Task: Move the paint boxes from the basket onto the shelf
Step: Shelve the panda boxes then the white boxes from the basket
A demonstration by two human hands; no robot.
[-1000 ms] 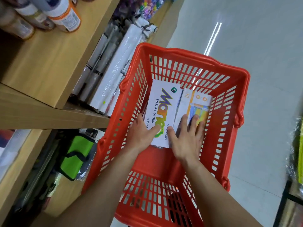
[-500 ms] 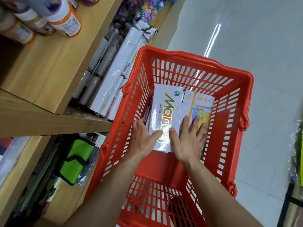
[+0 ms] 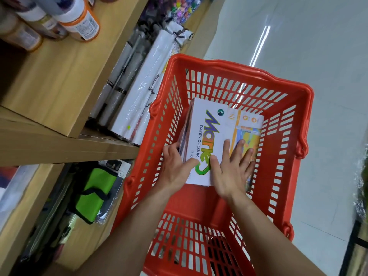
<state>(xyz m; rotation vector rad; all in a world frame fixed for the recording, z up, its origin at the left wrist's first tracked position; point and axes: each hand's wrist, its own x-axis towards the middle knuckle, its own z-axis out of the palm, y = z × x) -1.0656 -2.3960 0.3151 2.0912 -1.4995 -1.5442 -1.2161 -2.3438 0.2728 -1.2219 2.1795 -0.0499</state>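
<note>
A red plastic basket (image 3: 298, 124) stands on the floor beside the wooden shelf (image 3: 65, 144). Inside it lies a white water colour paint box (image 3: 207, 128) on a stack, with an orange and yellow paint box (image 3: 249, 130) to its right. My left hand (image 3: 175, 170) grips the near left edge of the white box, thumb on top and fingers down its side. My right hand (image 3: 231, 170) lies flat with spread fingers across the white box's near right part and the orange box.
White wrapped rolls (image 3: 143, 84) lie on the middle shelf beside the basket. Paint bottles (image 3: 79, 18) stand on the shelf above. A green pouch (image 3: 95, 192) sits on the lower shelf. Pale tiled floor (image 3: 328, 56) stretches to the right.
The white box's left edge has lifted slightly, showing its side, and my left fingers have slipped down along it. My right hand has stayed flat on both boxes.
</note>
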